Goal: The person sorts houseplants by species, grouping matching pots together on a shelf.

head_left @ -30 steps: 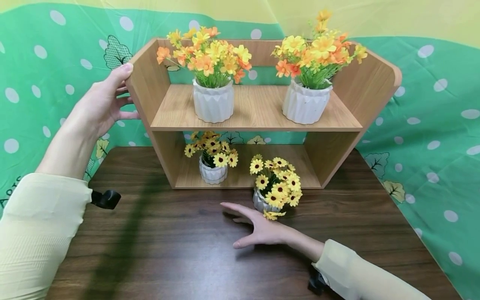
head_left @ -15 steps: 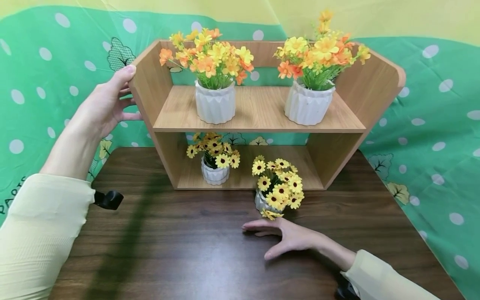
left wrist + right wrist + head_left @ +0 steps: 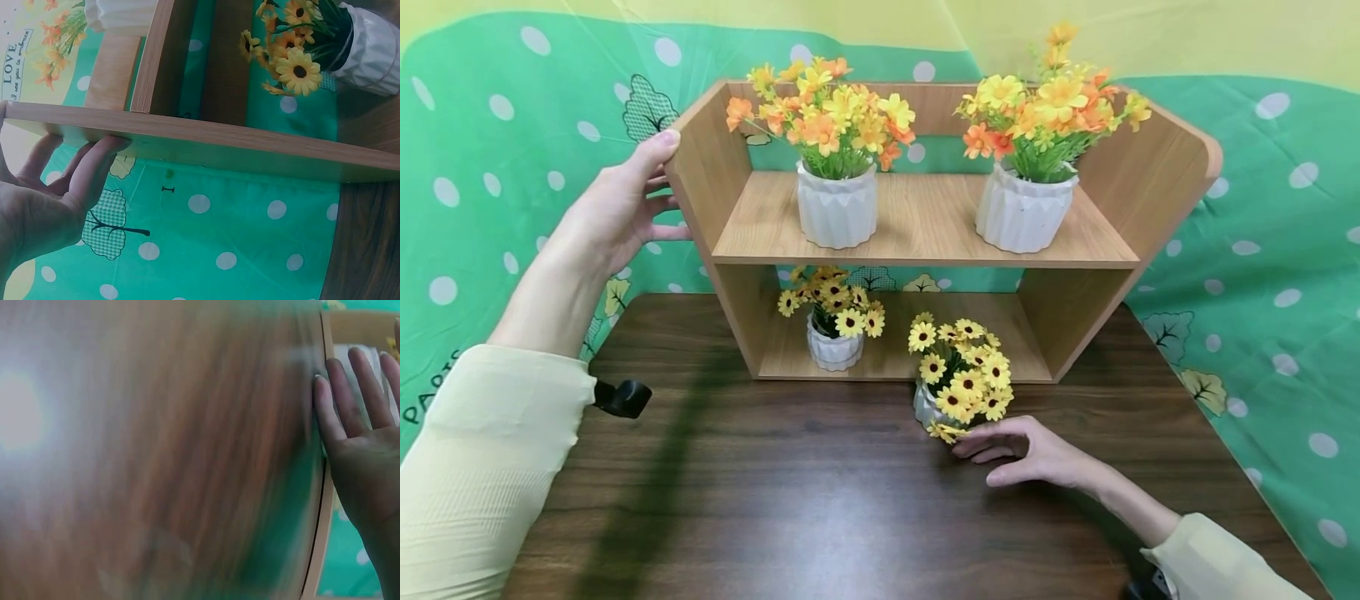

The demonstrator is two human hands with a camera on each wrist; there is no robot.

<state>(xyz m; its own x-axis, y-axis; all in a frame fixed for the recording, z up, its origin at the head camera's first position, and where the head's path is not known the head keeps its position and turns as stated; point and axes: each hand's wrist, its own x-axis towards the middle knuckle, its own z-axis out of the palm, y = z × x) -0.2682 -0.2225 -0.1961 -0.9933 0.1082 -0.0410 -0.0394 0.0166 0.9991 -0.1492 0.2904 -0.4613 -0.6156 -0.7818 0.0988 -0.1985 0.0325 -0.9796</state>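
Observation:
A two-tier wooden shelf [image 3: 925,260] stands on the dark table. My left hand [image 3: 625,200] holds its left side panel, thumb at the front edge and fingers against the outer face [image 3: 100,162]. My right hand [image 3: 1037,454] is low over the table with fingers spread and nothing in them, fingertips right by a drooping yellow flower. That flower belongs to a white pot [image 3: 928,408] of yellow dark-centred daisies [image 3: 962,367], at the front edge of the lower tier. A similar daisy pot [image 3: 835,350] sits on the lower tier at left.
Two white ribbed pots, one at left [image 3: 837,208] and one at right [image 3: 1026,212], hold orange and yellow flowers on the upper tier. A green dotted cloth [image 3: 1262,250] hangs behind the dark wood table [image 3: 775,500].
My right hand has moved right across the front of the daisy pot, its forearm drawing back. The left hand keeps its hold on the shelf. The whole view shifts slightly right.

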